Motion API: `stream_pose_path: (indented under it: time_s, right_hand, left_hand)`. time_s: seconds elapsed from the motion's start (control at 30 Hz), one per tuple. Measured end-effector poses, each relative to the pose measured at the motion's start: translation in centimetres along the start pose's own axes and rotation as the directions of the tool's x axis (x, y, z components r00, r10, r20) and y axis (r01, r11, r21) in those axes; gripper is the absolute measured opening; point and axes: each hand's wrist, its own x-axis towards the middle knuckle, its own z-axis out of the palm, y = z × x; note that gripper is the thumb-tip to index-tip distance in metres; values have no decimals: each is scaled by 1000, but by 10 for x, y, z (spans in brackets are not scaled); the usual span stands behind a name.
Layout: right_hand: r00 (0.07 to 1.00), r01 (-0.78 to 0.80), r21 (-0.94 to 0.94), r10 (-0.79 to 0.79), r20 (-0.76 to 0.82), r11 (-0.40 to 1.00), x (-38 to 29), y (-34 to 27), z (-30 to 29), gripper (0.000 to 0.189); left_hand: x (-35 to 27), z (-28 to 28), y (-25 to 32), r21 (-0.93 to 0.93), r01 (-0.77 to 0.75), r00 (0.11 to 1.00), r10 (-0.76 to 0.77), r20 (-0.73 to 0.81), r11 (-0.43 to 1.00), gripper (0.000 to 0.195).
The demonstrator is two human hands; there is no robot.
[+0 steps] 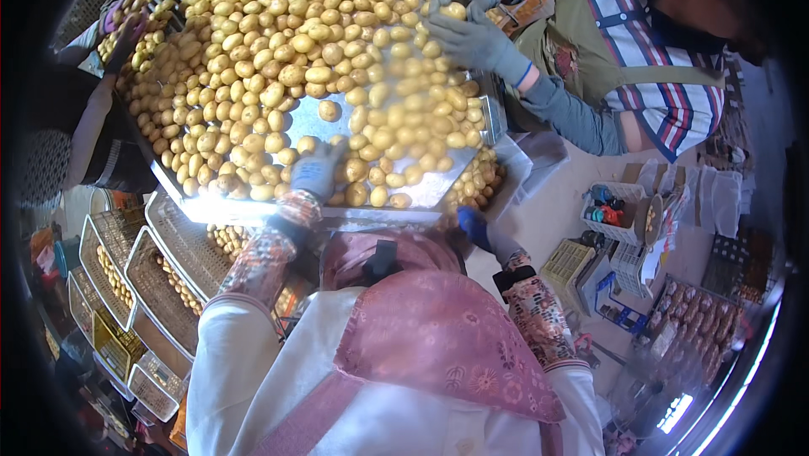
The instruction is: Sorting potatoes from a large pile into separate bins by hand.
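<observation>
A metal sorting table point(316, 116) is heaped with yellow potatoes point(265, 39). My left hand point(314, 171), in a grey-blue glove, reaches over the table's near edge among the potatoes; its fingers are partly hidden, so any grip is unclear. My right hand point(477, 228), in a blue glove, is low beside the table's near right corner. Just above it, a pile of smaller potatoes point(477, 178) lies by the sloping metal end, next to a clear plastic bag point(528, 162). What the right hand touches cannot be told. A blurred smudge lies over part of the potatoes.
Across the right side, a co-worker's gloved hands point(471, 39) hold a potato. Another co-worker's arm point(95, 114) reaches in from the left. Plastic crates point(148, 266), some with potatoes, stand lower left. A white basket point(613, 209) and a yellowish crate point(569, 263) are on the right floor.
</observation>
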Motion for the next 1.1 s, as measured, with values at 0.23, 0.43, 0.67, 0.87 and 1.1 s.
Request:
stream_pose_path:
  time_s: [0.23, 0.43, 0.67, 0.87, 1.1]
  right_hand:
    - [981, 176, 31, -178, 77, 984, 70, 34, 14, 45]
    - [935, 332, -723, -311, 168, 606, 84, 29, 75, 50]
    - [957, 291, -285, -282, 75, 913, 74, 143, 19, 37]
    - [964, 245, 627, -117, -238, 739, -16, 37, 45, 30]
    - [881, 7, 964, -457, 120, 266, 10, 38, 34, 28]
  left_hand:
    - [32, -8, 33, -27, -222, 923, 219, 317, 975, 36]
    - [114, -69, 6, -147, -190, 961, 153, -228, 971, 40]
    - [159, -24, 29, 405, -143, 971, 207, -118, 903, 59]
    - [62, 45, 44, 169, -143, 988, 130, 84, 975, 78]
    - [37, 18, 63, 251, -176, 955, 103, 279, 952, 106]
